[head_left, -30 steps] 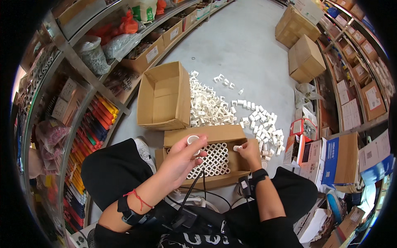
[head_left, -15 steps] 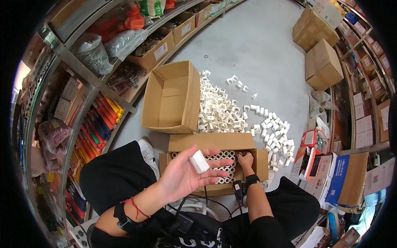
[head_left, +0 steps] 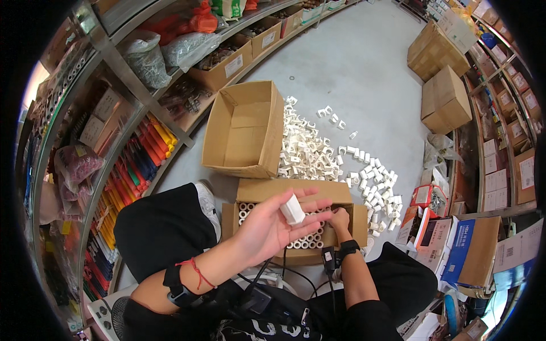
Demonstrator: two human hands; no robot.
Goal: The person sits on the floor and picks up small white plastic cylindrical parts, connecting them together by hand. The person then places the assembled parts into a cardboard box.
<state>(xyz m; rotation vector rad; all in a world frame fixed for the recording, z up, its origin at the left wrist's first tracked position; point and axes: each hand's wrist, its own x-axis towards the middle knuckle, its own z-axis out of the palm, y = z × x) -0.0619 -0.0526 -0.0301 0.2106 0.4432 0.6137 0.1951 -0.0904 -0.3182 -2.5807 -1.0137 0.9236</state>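
Observation:
My left hand (head_left: 267, 230) is palm up above the front carton, fingers spread. A short white pipe coupling (head_left: 293, 211) lies in it, held between thumb and palm. My right hand (head_left: 340, 220) reaches into the right end of the open carton (head_left: 358, 224), its fingers curled; what they hold, if anything, is hidden. White couplings (head_left: 305, 241) stand on end in close rows inside this carton, their round openings up. My left hand covers part of the rows.
Beyond the carton, white pipe clips (head_left: 307, 148) are heaped beside another open carton (head_left: 242, 131). Loose couplings (head_left: 378, 182) lie on the floor (head_left: 352, 62) to the right. Shelving flanks both sides, with boxes (head_left: 446, 99) along the right. Black cables (head_left: 304, 280) hang near my lap.
My left hand has moved right and slightly up with the coupling, closer to my right hand. The right hand stays at the carton's right end. The whole view has shifted a little.

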